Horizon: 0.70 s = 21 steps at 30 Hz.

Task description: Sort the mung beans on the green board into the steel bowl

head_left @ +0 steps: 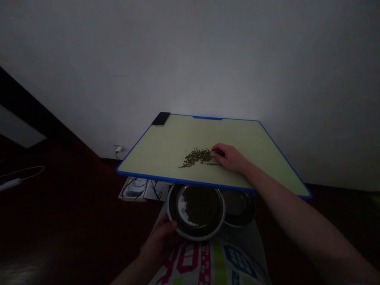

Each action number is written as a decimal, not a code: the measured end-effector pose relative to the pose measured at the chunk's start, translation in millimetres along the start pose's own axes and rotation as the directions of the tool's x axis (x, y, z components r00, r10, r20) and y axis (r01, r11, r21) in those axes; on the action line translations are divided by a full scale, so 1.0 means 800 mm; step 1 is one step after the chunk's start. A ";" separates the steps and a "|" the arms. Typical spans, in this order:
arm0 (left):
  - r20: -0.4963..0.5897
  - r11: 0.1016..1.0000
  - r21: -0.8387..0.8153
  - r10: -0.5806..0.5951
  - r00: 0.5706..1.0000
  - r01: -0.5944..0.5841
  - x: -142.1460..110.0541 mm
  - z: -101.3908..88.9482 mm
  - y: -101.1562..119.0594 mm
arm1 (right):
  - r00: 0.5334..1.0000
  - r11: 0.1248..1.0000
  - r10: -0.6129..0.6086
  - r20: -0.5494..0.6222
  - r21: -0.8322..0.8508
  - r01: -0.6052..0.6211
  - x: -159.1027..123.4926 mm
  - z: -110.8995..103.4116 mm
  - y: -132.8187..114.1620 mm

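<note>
My left hand (162, 236) grips the left rim of a round metal bowl (171, 206) just below the table's front edge. Dark brown pellets (200, 206), like dry pet kibble or beans, lie inside it, heaped to the right. More small brown pellets (194, 157) are spread in a loose patch on the pale tabletop (166, 146). At the right end of that patch, my right hand (227, 156) is closed with fingertips low against the surface. A thin edge seems to show at its fingertips, but dim light hides what it is.
A second round dish (239, 208) sits partly behind the bowl on the right. On the table's far left corner lies a black phone (160, 118). White boxes with cables (135, 189) are below the table, near a plugged-in charger (119, 149). The wall (208, 59) stands right behind the table.
</note>
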<state>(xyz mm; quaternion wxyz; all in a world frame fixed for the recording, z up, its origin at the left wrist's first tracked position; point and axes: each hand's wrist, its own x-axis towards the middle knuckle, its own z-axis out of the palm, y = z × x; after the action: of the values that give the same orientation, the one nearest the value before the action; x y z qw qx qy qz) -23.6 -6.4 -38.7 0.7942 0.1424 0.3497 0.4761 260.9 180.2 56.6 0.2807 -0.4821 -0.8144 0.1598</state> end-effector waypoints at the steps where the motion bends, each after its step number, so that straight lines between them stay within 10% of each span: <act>1: 0.003 1.000 0.001 0.001 1.000 -0.001 0.000 0.002 0.001 | 1.000 1.000 0.001 -0.002 0.000 -0.001 0.000 0.000 0.001; 21: 0.004 1.000 0.012 -0.018 1.000 0.018 -0.005 0.009 0.006 | 0.999 0.999 -0.033 0.003 0.030 0.033 0.002 0.001 0.006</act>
<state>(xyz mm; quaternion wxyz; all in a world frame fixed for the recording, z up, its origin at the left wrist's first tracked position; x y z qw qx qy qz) -22.7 -6.8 -29.0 0.7983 0.1450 0.3522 0.4666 263.6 183.9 53.8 0.2894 -0.4640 -0.8202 0.1682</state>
